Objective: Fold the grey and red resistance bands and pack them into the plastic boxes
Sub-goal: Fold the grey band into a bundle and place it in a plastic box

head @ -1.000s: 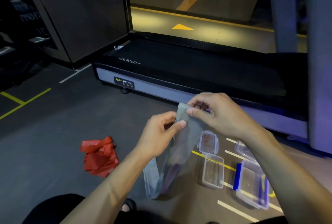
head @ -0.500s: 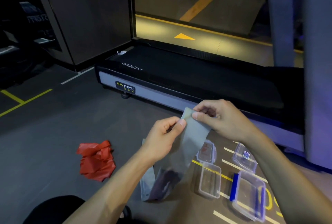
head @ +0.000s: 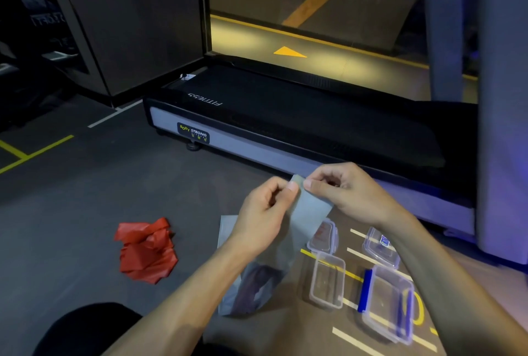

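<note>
Grey stretchy stuff is hanging between two hands: it is the grey band (head: 310, 210), and its top end is being held up in the air near the middle of the floor (head: 85, 198). The left hand (head: 264, 212) is pinching the top edge with its thumb and curled fingers. The right hand (head: 345, 190) is pinching the same edge just beside it, so both hands are closed tight on the band. From there the band is hanging down and its lower part is lying in loose folds on the floor, close to the person's dark knee (head: 94, 324). The red band (head: 147, 250) is lying in a crumpled heap on the floor, well apart to the left, and no hand is touching it. The plastic boxes are sitting on the floor under the right arm. One small clear box (head: 327, 280) is sitting open, and a little lid with red marks (head: 324, 234) is lying just behind it. A bigger clear box (head: 388, 301) with blue clips is sitting toward the near right, and another clear lid (head: 380, 247) is lying behind that one. Yellow and white lines are running across the floor under the boxes. A black treadmill (head: 285, 115) is standing along the far side of the floor, just past the hands.
</note>
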The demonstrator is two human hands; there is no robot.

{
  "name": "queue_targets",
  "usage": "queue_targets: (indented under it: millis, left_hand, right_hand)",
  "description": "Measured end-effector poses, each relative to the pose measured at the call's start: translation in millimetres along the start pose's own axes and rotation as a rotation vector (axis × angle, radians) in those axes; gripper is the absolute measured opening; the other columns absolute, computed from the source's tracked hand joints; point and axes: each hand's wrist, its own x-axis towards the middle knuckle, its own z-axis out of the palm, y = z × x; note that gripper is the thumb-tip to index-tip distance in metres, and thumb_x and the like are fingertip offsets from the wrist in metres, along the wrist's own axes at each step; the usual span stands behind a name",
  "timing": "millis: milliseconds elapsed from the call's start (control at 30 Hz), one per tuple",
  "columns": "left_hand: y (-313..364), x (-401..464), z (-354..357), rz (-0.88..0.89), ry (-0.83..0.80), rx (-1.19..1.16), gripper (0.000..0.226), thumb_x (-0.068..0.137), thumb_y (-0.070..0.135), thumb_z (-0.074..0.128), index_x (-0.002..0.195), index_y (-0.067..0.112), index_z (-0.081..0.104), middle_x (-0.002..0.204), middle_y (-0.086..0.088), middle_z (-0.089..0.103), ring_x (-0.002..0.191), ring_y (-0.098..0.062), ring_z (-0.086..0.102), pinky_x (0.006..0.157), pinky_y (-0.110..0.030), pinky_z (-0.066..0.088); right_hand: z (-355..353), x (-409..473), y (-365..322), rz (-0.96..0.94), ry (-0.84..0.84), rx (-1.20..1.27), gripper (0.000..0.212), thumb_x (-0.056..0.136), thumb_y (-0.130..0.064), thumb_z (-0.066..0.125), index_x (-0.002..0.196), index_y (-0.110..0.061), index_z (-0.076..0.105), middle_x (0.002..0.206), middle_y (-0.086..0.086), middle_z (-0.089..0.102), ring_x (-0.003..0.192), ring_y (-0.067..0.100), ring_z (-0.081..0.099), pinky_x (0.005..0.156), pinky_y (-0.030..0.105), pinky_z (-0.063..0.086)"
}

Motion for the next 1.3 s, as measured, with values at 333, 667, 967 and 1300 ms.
queue_targets:
  millis: [333, 667, 967, 1300]
  left_hand:
    - [4.5, -3.0, 11.9, -0.147, 0.011, -0.351, 0.029, 0.104, 0.027, 0.058, 0.081, 0.013, 0.069, 0.078, 0.0, 0.058, 0.079, -0.013, 0.049, 0.076, -0.033, 0.037]
    - [-2.7, -3.1, 16.3, -0.14, 0.05, -0.245, 0.032, 0.104, 0.023, 0.057, 0.084, 0.001, 0.069, 0.073, 0.003, 0.058, 0.072, -0.008, 0.047, 0.066, -0.027, 0.037]
    - [-2.6, -0.4, 17.5, -0.056, 0.026, -0.108, 0.033, 0.104, 0.02, 0.056, 0.074, 0.005, 0.059, 0.062, 0.015, 0.041, 0.06, -0.001, 0.035, 0.056, -0.017, 0.029]
    - [-6.6, 1.5, 15.4, -0.066, 0.045, -0.158, 0.038, 0.105, 0.026, 0.056, 0.079, -0.001, 0.061, 0.068, -0.004, 0.044, 0.067, -0.015, 0.036, 0.061, -0.032, 0.029]
  right_hand:
    - [-3.1, -4.9, 4.0, 0.026, -0.007, 0.056, 0.019, 0.1, -0.032, 0.064, 0.093, -0.021, 0.078, 0.09, 0.003, 0.076, 0.082, 0.006, 0.064, 0.082, 0.038, 0.051]
    - [-1.6, -6.9, 10.2, -0.023, -0.03, -0.101, 0.021, 0.104, -0.031, 0.057, 0.095, -0.022, 0.073, 0.09, 0.005, 0.067, 0.082, 0.015, 0.062, 0.08, 0.037, 0.048]
    - [0.3, -4.3, 12.8, -0.054, 0.063, -0.205, 0.018, 0.104, -0.027, 0.056, 0.097, -0.021, 0.072, 0.093, -0.005, 0.069, 0.09, 0.014, 0.064, 0.085, 0.044, 0.05]
    - [2.2, -6.1, 4.5, -0.069, 0.115, -0.18, 0.015, 0.103, -0.023, 0.059, 0.105, -0.021, 0.074, 0.098, -0.011, 0.073, 0.096, 0.006, 0.065, 0.09, 0.035, 0.051]
